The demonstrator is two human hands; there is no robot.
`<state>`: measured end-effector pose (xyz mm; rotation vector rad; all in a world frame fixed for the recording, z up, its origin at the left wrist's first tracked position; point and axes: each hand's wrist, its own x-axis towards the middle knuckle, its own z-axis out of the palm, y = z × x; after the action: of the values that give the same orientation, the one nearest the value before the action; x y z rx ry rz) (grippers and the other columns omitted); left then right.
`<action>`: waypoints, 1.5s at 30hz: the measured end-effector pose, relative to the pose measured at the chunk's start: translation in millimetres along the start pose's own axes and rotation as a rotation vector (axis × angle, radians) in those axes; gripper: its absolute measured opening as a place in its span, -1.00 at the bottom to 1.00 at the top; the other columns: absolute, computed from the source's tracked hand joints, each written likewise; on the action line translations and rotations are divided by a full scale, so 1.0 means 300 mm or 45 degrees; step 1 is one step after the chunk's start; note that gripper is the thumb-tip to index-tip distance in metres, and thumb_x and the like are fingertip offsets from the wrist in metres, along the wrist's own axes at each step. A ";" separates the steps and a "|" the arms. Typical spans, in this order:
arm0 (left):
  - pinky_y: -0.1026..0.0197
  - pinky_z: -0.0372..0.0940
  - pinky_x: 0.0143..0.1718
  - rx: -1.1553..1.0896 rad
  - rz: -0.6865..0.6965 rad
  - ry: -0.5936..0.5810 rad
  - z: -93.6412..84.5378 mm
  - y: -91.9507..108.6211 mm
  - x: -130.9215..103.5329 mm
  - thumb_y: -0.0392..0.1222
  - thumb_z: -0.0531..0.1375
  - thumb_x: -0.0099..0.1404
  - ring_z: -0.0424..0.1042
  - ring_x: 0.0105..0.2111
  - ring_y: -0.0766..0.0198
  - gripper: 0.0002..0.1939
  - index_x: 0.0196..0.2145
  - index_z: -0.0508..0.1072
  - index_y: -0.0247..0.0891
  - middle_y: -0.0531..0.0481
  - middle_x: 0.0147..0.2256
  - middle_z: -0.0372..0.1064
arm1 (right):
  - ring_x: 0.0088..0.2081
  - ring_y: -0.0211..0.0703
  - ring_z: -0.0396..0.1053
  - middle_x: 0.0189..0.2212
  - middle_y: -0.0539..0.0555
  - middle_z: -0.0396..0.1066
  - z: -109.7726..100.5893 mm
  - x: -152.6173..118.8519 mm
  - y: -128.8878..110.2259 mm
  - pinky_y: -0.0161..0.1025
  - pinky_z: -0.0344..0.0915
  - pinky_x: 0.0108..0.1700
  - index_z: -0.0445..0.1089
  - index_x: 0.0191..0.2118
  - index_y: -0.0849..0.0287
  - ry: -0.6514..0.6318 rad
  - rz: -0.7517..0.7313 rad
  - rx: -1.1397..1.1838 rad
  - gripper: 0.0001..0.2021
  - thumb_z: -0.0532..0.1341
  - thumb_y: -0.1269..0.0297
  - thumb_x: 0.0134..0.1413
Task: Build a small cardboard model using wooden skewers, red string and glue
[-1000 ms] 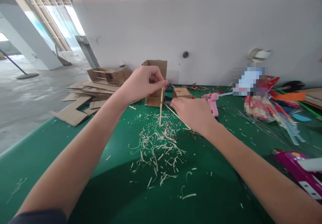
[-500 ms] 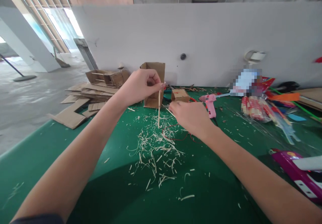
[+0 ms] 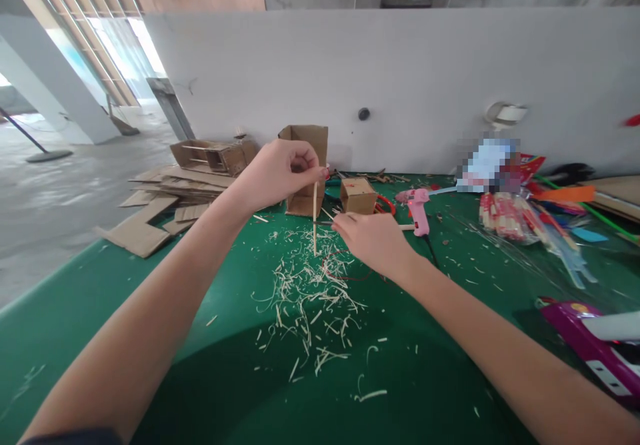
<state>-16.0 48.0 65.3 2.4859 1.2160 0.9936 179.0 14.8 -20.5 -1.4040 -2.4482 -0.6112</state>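
My left hand (image 3: 295,170) pinches the top of a thin wooden stick (image 3: 315,211), which stands upright with its lower end over the shavings. My right hand (image 3: 375,238) is closed around a slim knife, mostly hidden by the fingers. Its narrow dark blade (image 3: 325,223) points left and meets the stick below its middle. Curled wood shavings (image 3: 310,285) lie scattered on the green table (image 3: 225,371) beneath both hands. A thin red wire (image 3: 345,277) loops among them.
Behind my hands stand an upright cardboard piece (image 3: 320,138) and a small cardboard box (image 3: 358,195). A pink glue gun (image 3: 418,210) sits to the right, near bagged sticks (image 3: 505,215) and a purple device (image 3: 575,318). Flat cardboard (image 3: 140,225) is stacked at left.
My right hand has moved slightly down, uncovering more of the small box. The blade now shows against the stick. My left hand has hardly moved.
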 end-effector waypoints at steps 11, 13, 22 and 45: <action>0.30 0.07 -0.57 -0.050 0.003 -0.020 0.003 0.001 0.001 -0.11 0.19 0.21 0.18 -0.60 0.45 -0.80 -0.45 0.46 -0.31 0.02 -0.56 0.37 | -0.49 -0.26 0.34 -0.37 0.05 0.52 0.041 -0.005 0.000 -0.23 -0.24 -0.50 0.39 -0.21 0.17 0.028 0.010 0.053 -0.64 -0.12 0.19 0.36; 0.30 0.05 -0.58 -0.069 -0.020 -0.029 0.003 -0.001 0.001 -0.12 0.19 0.21 0.17 -0.62 0.45 -0.80 -0.45 0.46 -0.31 0.02 -0.57 0.36 | -0.48 -0.25 0.36 -0.39 0.03 0.51 0.062 -0.015 -0.007 -0.23 -0.23 -0.50 0.40 -0.25 0.18 -0.066 -0.108 0.073 -0.66 -0.08 0.21 0.35; 0.35 0.07 -0.60 -0.128 -0.046 -0.075 0.002 0.016 -0.003 -0.18 0.19 0.23 0.18 -0.61 0.47 -0.83 -0.38 0.51 -0.34 -0.04 -0.49 0.46 | -0.43 -0.24 0.38 -0.33 0.04 0.52 0.021 0.016 0.030 -0.25 -0.20 -0.51 0.39 -0.15 0.17 0.194 0.116 0.110 -0.62 -0.13 0.15 0.37; 0.34 0.18 -0.56 -0.215 -0.068 -0.149 0.001 0.019 -0.006 -0.24 0.11 0.29 0.34 -0.54 0.42 -0.82 -0.28 0.50 -0.33 -0.16 -0.30 0.54 | -0.46 -0.26 0.32 -0.33 0.05 0.50 0.038 -0.005 0.028 -0.22 -0.22 -0.49 0.40 -0.18 0.16 -0.037 -0.043 0.096 -0.60 -0.15 0.16 0.36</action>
<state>-13.2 42.9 66.8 2.3341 1.1085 0.8843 186.9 23.1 -29.3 -1.3546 -2.4949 -0.5032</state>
